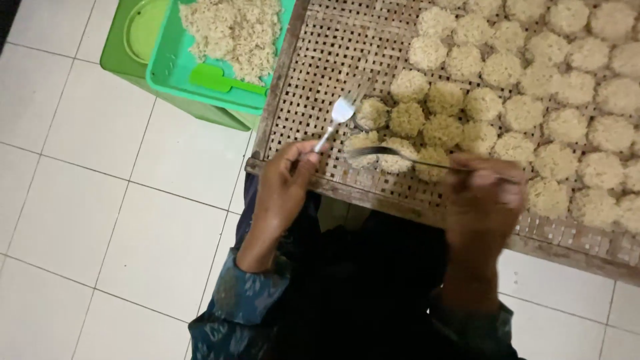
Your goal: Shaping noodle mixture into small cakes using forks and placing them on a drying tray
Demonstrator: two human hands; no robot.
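Two hands over the near edge of a woven bamboo tray (pixel 313 60). Left hand (pixel 283 190) clenched on the handle of a silver fork (pixel 339 115), tines up and pointing away, head just beside a small noodle nest (pixel 372 112). Right hand (pixel 485 197) blurred, closed around the handle of a second fork (pixel 387 152), lying nearly flat with its tines toward the left, over two pale nests at the tray's front edge. Two forks in all, one per hand.

Round noodle nests (pixel 527 80) in rough rows across the tray's right part, touching or nearly touching; some forty in view, more cut off by the picture's edges, exact count not to be told. Left part of the tray bare weave.

Beyond the tray's far left corner, one light green plastic basin (pixel 167 63) heaped with loose noodles (pixel 233 27); one green flat scoop (pixel 217 80) lying on its near rim. Basin resting on a darker green container (pixel 117 47), with one round green lid (pixel 143 27) showing beside it. No labels or printing visible on any of these.

White tiled floor (pixel 80 200) below. Dark patterned sleeves (pixel 233 307) at the bottom.
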